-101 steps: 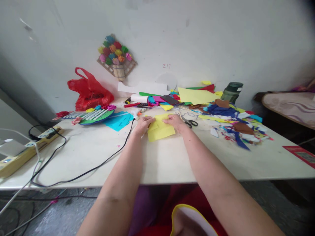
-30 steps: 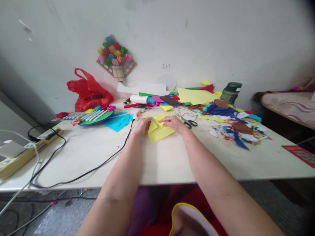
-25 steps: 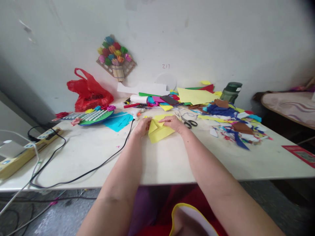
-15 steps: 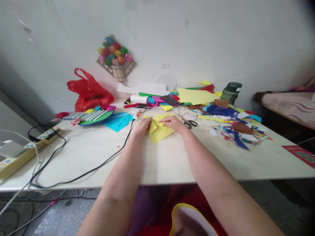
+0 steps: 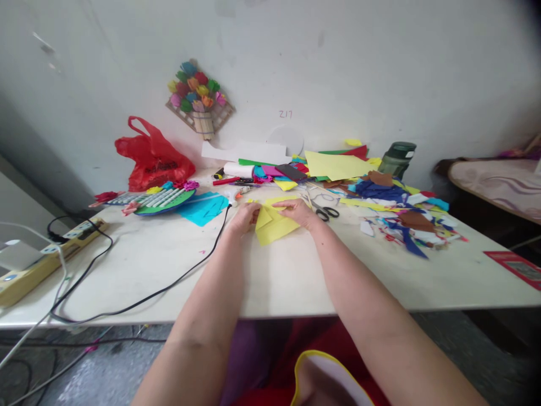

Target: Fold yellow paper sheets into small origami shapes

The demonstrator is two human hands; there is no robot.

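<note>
A yellow paper sheet (image 5: 275, 226), partly folded, lies on the white table (image 5: 270, 276) in front of me. My left hand (image 5: 244, 216) pinches its left edge, where a folded flap stands up a little. My right hand (image 5: 299, 211) presses its fingers on the sheet's upper right part. Both forearms reach out over the table's front edge. Black-handled scissors (image 5: 326, 210) lie just right of my right hand.
Coloured paper sheets and scraps (image 5: 397, 208) are heaped at the back right beside a green bottle (image 5: 396, 158). A red plastic bag (image 5: 153, 156), a green-and-white craft piece (image 5: 163, 199) and cyan paper (image 5: 203, 207) sit left. A black cable (image 5: 169, 285) crosses to a power strip (image 5: 46, 256).
The left corner of the yellow sheet has been folded inward and its flap lifted. My hands have stayed at the sheet's two sides, shifting only slightly.
</note>
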